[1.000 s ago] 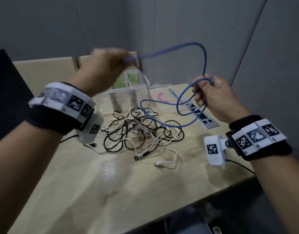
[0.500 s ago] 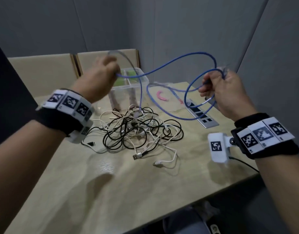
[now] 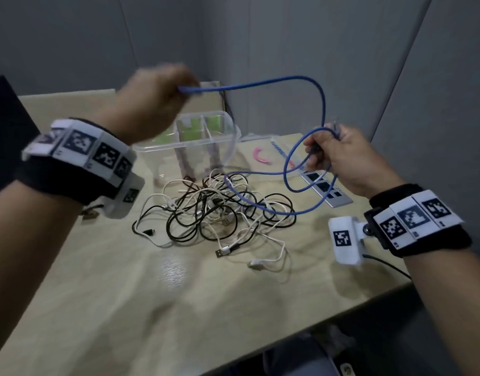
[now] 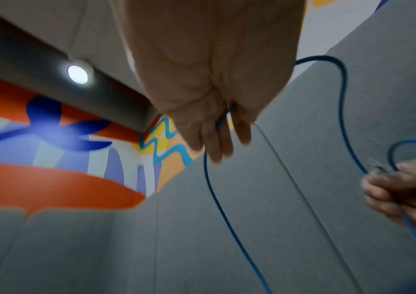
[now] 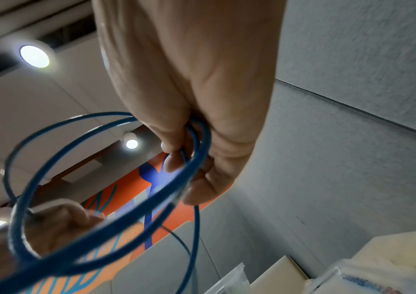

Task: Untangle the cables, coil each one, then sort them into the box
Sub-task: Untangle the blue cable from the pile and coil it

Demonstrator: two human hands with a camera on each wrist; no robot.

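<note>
A blue cable [image 3: 321, 104] arcs through the air between both hands. My raised, blurred left hand [image 3: 179, 88] pinches it above the clear divided box [image 3: 184, 144]. To the right, my right hand [image 3: 320, 153] grips two or three coiled loops of it, which hang below the fist [image 3: 291, 172]. The tail trails down onto a tangle of black and white cables [image 3: 214, 213] on the table. In the left wrist view the blue cable [image 4: 214, 199] runs out from the left hand's fingers [image 4: 217, 139]. The right wrist view shows the loops [image 5: 76, 228] bunched in the curled fingers [image 5: 176, 159].
A pink curved piece [image 3: 260, 158] and a silver power strip [image 3: 325, 188] lie right of the box. The wooden table [image 3: 179, 308] ends at a front edge on the lower right. Grey partition walls stand close behind and to the right.
My left hand has risen and drawn a long arc of blue cable out between the hands. The right hand keeps its loops and has dropped slightly.
</note>
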